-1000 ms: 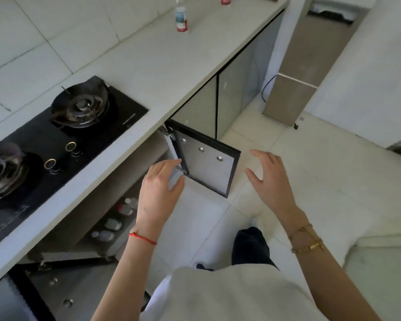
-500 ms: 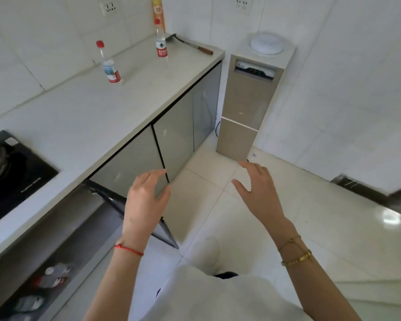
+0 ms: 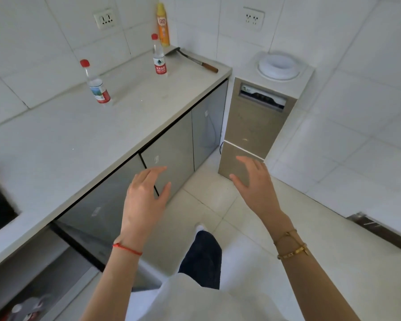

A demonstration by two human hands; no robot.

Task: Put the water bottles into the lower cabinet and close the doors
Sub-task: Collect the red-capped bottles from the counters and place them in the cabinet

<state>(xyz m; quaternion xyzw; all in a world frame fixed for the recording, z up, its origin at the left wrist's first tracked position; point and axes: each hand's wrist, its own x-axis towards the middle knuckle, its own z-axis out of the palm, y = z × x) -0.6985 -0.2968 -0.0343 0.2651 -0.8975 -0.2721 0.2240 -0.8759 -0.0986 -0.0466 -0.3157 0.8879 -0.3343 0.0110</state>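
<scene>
White-tiled kitchen: I count two clear red-capped water bottles (image 3: 97, 85) (image 3: 159, 57) upright on the pale countertop (image 3: 79, 135); left hand (image 3: 144, 202) and right hand (image 3: 256, 185) spread wide, empty, above open grey cabinet door (image 3: 97, 230).

- One head-worn camera is looking forward and steeply down from standing height.
- It is facing the bench (image 3: 83, 144) running toward 11 o'clock and the floor (image 3: 218, 205) at 6 o'clock, both close.
</scene>
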